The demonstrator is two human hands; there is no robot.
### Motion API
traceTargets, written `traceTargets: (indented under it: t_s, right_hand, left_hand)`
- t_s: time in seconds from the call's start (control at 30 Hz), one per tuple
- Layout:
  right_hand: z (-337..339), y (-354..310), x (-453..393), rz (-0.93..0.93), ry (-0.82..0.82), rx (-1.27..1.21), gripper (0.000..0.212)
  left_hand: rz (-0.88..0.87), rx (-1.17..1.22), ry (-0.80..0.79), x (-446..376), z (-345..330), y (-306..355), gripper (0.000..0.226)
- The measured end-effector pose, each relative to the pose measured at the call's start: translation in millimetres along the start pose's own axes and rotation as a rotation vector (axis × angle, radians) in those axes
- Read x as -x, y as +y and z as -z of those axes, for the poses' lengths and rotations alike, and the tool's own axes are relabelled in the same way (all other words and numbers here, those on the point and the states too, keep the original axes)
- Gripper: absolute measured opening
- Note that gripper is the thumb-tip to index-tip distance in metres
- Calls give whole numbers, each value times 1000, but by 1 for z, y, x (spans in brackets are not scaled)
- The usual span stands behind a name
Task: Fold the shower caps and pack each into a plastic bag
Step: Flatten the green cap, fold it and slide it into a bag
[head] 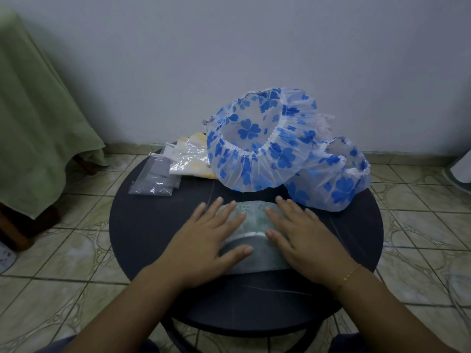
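Note:
A pale grey-green shower cap (pixel 254 225) lies flattened on the round dark table (pixel 142 225). My left hand (pixel 206 238) and my right hand (pixel 305 235) both rest palm-down on it, fingers spread, pressing it flat. Behind them stand two puffed-up white shower caps with blue clover prints, one large (pixel 254 146) and one to the right (pixel 336 179). A pink cap (pixel 325 126) peeks out behind them. Clear plastic bags (pixel 155 177) lie at the table's far left, beside a packed yellow-white bundle (pixel 191 159).
A green cloth (pixel 33 123) drapes over furniture at the left. The floor is tiled (pixel 63 250), and a pale wall (pixel 229 47) stands close behind the table. A white object (pixel 462 166) shows at the right edge.

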State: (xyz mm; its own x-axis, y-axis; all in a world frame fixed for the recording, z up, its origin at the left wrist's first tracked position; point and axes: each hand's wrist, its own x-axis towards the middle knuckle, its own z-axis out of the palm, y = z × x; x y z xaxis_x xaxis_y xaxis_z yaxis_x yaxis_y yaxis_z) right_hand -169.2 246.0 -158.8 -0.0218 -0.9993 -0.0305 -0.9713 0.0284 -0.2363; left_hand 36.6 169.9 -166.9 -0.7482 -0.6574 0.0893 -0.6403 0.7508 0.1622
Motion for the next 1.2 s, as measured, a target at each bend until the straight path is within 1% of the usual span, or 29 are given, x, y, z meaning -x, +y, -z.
traceTargets:
  t_s: [0.07,0.1,0.17,0.23,0.37,0.5,0.57,0.67,0.77,0.8,0.9,0.93,0.97,1.0,1.03,1.07,1.2]
  right_hand:
    - [-9,-4,-8,68,-12,23,70]
    - [-14,-4,-11,72,-31,35,70]
    - [-20,-2,-16,47,-85,49,58]
    - [-22,-2,-17,30,-121,53,54]
    - [-23,3,-16,15,-136,48,56]
    - [-22,9,-14,-1,-159,19,60]
    - [-21,11,-12,11,-148,13,59]
    - [-19,14,-7,20,-139,-11,52]
    - [-18,14,-7,51,-109,2,51]
    - [-19,14,-8,58,-88,19,55]
    - [-20,11,-16,50,42,75,79]
    - [-22,9,-20,43,118,102,77]
    - [-24,6,-24,44,218,124,67]
    - [-25,2,-26,36,307,125,50]
    - [-26,-2,-29,18,384,109,34]
    - [-30,-5,-31,-7,433,95,25]
    - [-39,-18,-39,-49,430,26,21]
  left_hand:
    - [-27,35,-41,-6,-12,3,86]
    - [-24,41,-64,-8,-16,2,83]
    - [-6,30,-113,-11,-20,-1,76]
    - [2,15,-145,-12,-22,-3,74]
    - [16,7,-177,-13,-23,-7,80]
    - [78,8,-218,-6,-17,-29,93]
    - [88,27,-230,-2,-14,-36,90]
    - [91,48,-212,2,-15,-35,87]
    - [123,132,-192,8,-14,-35,88]
    - [143,168,-191,12,-13,-36,89]
    - [185,186,-193,27,-9,-43,81]
    - [195,168,-180,33,-7,-45,79]
    - [201,150,-156,38,-5,-46,80]
    - [207,134,-122,44,-3,-48,81]
    - [211,124,-84,50,-1,-49,80]
    - [213,125,-50,56,0,-50,79]
    - [175,182,52,74,-2,-57,58]
